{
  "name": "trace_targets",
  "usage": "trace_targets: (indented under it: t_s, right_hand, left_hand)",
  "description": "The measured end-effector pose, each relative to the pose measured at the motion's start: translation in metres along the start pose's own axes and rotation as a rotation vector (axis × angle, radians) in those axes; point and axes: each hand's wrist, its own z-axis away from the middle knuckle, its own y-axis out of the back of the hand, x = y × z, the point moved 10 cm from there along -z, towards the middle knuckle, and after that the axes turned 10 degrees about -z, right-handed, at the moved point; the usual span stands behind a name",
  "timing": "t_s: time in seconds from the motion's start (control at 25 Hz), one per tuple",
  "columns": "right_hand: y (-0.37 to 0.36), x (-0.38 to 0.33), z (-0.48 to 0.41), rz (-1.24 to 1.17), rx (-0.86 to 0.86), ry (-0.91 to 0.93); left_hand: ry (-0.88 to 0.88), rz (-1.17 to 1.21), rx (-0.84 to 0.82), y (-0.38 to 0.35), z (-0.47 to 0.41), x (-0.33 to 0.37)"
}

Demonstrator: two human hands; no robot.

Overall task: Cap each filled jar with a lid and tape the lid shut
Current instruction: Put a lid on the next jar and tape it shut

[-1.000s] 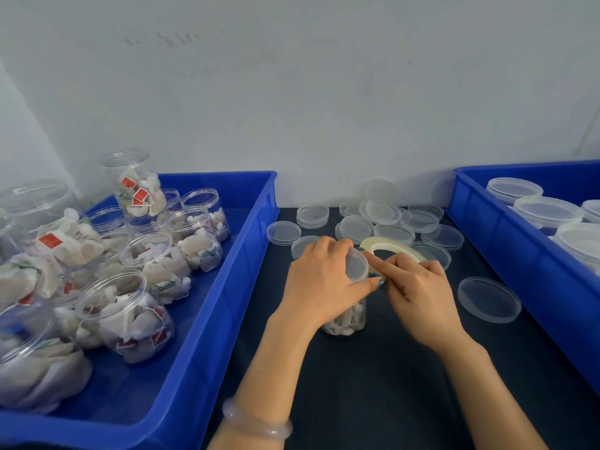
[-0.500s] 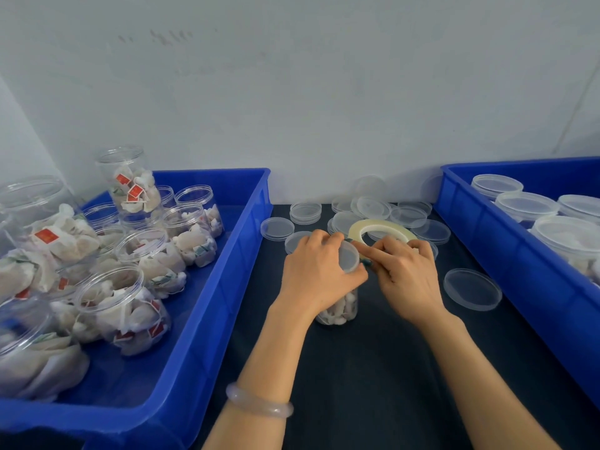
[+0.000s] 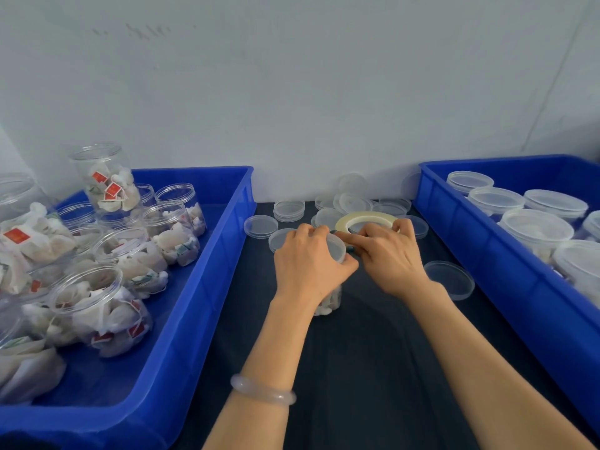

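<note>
A clear filled jar (image 3: 331, 302) stands upright on the dark table between two blue bins. A clear lid (image 3: 336, 246) sits on its top. My left hand (image 3: 308, 261) grips the jar's upper part, fingers curled over the lid and thumb at its rim. My right hand (image 3: 386, 254) holds a yellowish tape roll (image 3: 367, 219) just behind and right of the lid, with its forefinger stretched to the lid's edge beside my left thumb. The tape strip itself is too thin to make out.
The left blue bin (image 3: 194, 319) holds several open filled jars (image 3: 100, 306). The right blue bin (image 3: 506, 284) holds several capped jars (image 3: 535, 228). Loose clear lids (image 3: 289, 209) lie at the back of the table, and one lid (image 3: 449, 279) lies right of my hands.
My right hand has carried the tape roll closer to the jar and round behind the lid. Its forefinger now meets my left thumb at the rim. The camera has tilted slightly.
</note>
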Motion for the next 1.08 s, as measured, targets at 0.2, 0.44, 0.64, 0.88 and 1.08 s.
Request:
trace_targets:
  t_s: [0.2,0.44,0.64,0.88,1.08]
  right_hand:
    - [0.026,0.056,-0.016,-0.158,-0.025,-0.145]
    - [-0.016,-0.018,0.021,-0.179,-0.158,0.077]
    - [-0.039,-0.025,0.048,-0.312,-0.147,0.021]
    - [-0.059,-0.025,0.061,-0.366,-0.317,0.001]
    - [-0.049,-0.06,0.057,-1.139,-0.228,-0.187]
  left_hand:
    - [0.018,0.121,-0.032,-0.007,0.007,-0.011]
    - [-0.006,0.061,-0.039,-0.005,0.003,-0.005]
    - [0.089,0.156,-0.074,-0.005,0.005,-0.018]
    - [0.17,0.123,-0.117,-0.006,0.004,-0.015]
    - [0.156,0.301,-0.068,-0.009,0.009,-0.023]
